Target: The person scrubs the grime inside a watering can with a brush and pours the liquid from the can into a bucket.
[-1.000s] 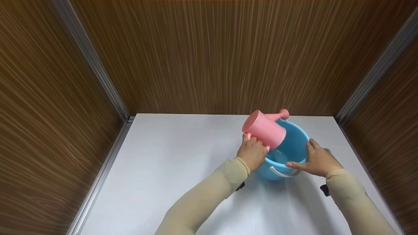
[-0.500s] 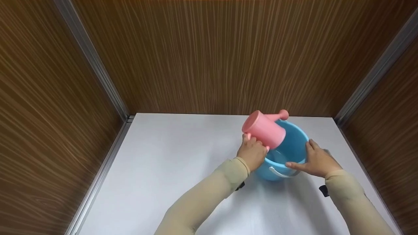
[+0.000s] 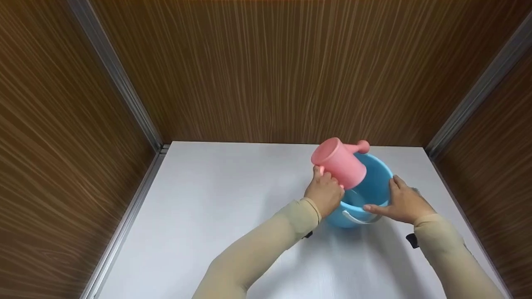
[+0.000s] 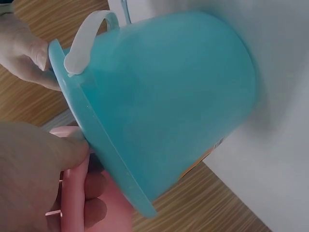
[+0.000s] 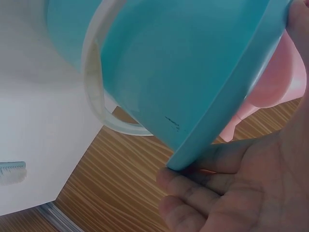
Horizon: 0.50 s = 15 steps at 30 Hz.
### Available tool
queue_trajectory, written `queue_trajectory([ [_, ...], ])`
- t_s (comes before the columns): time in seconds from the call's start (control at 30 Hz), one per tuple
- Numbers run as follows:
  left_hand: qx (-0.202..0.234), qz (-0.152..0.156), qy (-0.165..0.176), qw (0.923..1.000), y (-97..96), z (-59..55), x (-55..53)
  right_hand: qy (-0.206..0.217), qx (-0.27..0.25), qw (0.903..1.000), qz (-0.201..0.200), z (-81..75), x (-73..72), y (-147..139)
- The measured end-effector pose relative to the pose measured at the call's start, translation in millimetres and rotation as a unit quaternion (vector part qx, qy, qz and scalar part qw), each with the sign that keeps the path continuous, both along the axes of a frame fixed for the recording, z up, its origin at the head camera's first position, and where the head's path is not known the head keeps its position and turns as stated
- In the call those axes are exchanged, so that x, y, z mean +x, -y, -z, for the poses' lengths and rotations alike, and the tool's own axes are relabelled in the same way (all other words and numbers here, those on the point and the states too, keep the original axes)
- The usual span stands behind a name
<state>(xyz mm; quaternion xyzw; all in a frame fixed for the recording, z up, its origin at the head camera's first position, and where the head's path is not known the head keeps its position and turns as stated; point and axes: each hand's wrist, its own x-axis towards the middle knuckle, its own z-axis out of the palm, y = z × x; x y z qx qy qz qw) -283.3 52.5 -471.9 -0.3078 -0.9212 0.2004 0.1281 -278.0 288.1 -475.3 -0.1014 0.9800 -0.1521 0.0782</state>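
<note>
A pink watering can (image 3: pixel 347 168) hangs tilted over the left side of a light-blue bucket (image 3: pixel 379 178), its spout and round nozzle pointing right. My left hand (image 3: pixel 324 193) grips the can's handle, with fingers wrapped round it in the left wrist view. The bucket stands upright on the white table. On its right rim my right hand (image 3: pixel 403 203) holds on, thumb at the front and fingers further back. A white bail handle (image 3: pixel 358 221) droops against the bucket's near side. Whether anything lies inside the can cannot be seen.
A small brush (image 5: pixel 12 173) with pale bristles lies on the table (image 3: pixel 208 216) to the right of the bucket, mostly hidden behind my right hand in the head view. Wood-grain panels (image 3: pixel 266 70) with grey metal corner strips enclose the table at the back and sides.
My left hand has shifted slightly right and up with the watering can, and the can's open mouth now shows more. The bucket and right hand have stayed nearly still.
</note>
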Motion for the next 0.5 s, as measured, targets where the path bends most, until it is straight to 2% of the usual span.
queue_trajectory([
  [0.23, -0.068, -0.003, 0.001, 0.9977, -7.8, -2.9, 2.8, 0.014, -0.001, 0.9999, 0.007, -0.6, -0.7, -1.6],
  [0.5, -0.073, -0.006, -0.002, 0.9973, -9.0, -3.2, 3.5, 0.013, 0.000, 0.9999, 0.006, -0.5, -1.0, -0.4],
])
